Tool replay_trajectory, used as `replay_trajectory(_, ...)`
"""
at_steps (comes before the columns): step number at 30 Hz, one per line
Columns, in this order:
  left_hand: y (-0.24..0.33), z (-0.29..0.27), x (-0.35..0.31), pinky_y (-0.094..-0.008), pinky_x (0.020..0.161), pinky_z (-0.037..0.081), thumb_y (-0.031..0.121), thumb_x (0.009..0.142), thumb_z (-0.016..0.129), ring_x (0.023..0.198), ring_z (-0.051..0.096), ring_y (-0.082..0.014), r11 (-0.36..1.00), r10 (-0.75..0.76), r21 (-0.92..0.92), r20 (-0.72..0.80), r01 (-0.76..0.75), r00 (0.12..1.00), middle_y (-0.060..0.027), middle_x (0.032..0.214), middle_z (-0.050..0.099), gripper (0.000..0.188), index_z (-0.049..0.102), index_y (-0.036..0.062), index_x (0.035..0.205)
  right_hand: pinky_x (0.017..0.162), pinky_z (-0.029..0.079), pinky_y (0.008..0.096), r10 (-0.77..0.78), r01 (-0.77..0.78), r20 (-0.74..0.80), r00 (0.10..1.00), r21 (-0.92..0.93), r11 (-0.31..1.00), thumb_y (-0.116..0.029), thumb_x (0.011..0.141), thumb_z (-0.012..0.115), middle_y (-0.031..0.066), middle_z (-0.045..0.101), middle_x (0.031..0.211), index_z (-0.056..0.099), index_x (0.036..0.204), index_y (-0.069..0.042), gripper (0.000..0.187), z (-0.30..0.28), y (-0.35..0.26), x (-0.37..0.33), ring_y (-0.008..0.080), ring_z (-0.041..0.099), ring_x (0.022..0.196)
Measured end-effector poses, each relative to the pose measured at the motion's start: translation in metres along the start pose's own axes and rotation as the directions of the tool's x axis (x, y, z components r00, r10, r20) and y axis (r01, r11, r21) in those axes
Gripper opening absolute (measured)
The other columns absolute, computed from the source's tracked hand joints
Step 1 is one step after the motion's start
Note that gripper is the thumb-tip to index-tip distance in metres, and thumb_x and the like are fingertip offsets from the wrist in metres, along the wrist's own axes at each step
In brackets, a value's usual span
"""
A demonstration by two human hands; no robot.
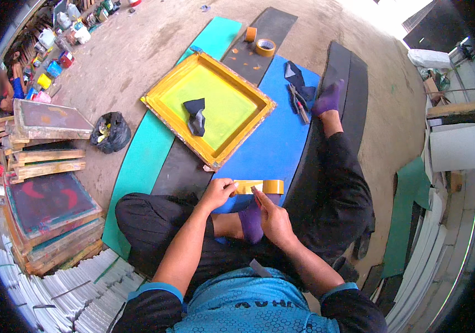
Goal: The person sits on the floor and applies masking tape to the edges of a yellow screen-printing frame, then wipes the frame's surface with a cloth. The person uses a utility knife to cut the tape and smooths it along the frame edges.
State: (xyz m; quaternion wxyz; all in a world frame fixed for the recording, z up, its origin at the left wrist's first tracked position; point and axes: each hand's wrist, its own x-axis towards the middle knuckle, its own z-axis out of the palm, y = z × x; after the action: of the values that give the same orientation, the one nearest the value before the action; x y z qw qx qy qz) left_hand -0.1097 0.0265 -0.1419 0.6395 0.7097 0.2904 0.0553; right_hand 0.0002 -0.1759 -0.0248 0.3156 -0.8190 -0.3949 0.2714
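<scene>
We see the brown packing tape strip (pixel 248 187) stretched between the left hand (pixel 218 194) and its tape roll (pixel 273 187), above the blue mat (pixel 262 147) in front of the crossed leg. Our left hand pinches the strip's free end between thumb and fingers, so the roll lies to the right of that grip, at the strip's far end. Our right hand (pixel 276 222) comes up from below, thumb and fingers pressed together on a small thin piece (pixel 255 190) that we cannot identify; its tip meets the strip just left of the roll. We cannot tell whether the roll touches the mat. Beyond our hands lies a yellow screen frame (pixel 244 135) with a dark cloth scrap (pixel 195 123) on its mesh, and to its right rest pliers (pixel 299 104).
</scene>
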Motion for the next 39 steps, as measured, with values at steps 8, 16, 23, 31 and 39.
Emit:
replay_trajectory(8,0.018,-0.006,0.0,-0.0319,0.061,0.051,0.024,0.1,0.065,0.063,0.062,-0.0113,0.999,-0.008,0.04,0.007,0.008,1.0,-0.0065,0.067,0.067,0.035,0.068,-0.0035,0.079,0.074,0.055,0.0602,0.04,-0.04,0.003,0.999,-0.086,0.995,-0.007,0.094,0.052,0.0307,0.07,0.092,0.047,0.151,-0.02,0.059,0.008,-0.002,0.014,0.0499,0.07,0.084)
replay_trajectory(16,0.01,-0.005,0.001,-0.034,0.061,0.05,0.024,0.1,0.065,0.064,0.061,-0.0132,0.998,-0.001,0.063,0.007,0.001,1.0,-0.0078,0.068,0.067,0.033,0.067,-0.0026,0.079,0.072,0.055,0.06,0.114,-0.104,0.053,0.992,-0.164,0.981,-0.007,0.094,0.052,0.0303,0.07,0.091,0.05,0.148,-0.015,0.054,0.006,-0.012,0.02,0.0494,0.07,0.083)
replay_trajectory(23,0.011,-0.007,0.001,-0.0357,0.063,0.05,0.022,0.099,0.066,0.065,0.062,-0.0143,0.993,0.034,0.111,0.011,-0.035,0.999,-0.0118,0.069,0.068,0.031,0.067,-0.0041,0.082,0.073,0.055,0.0596,0.142,-0.127,0.055,0.988,-0.21,0.969,-0.01,0.099,0.048,0.0318,0.069,0.087,0.059,0.14,-0.011,0.042,0.007,-0.023,0.028,0.0488,0.07,0.082)
replay_trajectory(31,0.012,-0.009,0.002,-0.0347,0.063,0.052,0.021,0.099,0.066,0.066,0.064,-0.0142,0.996,0.033,0.08,-0.019,-0.031,0.999,-0.01,0.071,0.069,0.03,0.067,-0.0036,0.082,0.075,0.056,0.0602,0.108,-0.078,0.17,0.979,-0.176,0.981,-0.013,0.097,0.053,0.0308,0.07,0.09,0.058,0.14,-0.011,0.043,0.005,-0.009,0.016,0.0487,0.07,0.083)
replay_trajectory(39,0.027,-0.058,0.001,-0.0331,0.069,0.051,0.021,0.098,0.068,0.073,0.062,-0.0124,0.994,-0.02,0.11,-0.02,0.022,1.0,-0.0054,0.079,0.07,0.025,0.069,0.0019,0.083,0.065,0.054,0.061,0.103,-0.144,-0.15,0.983,-0.29,0.946,-0.027,0.098,0.062,0.0251,0.071,0.083,0.06,0.114,-0.011,0.022,-0.034,0.024,0.063,0.0474,0.07,0.075)
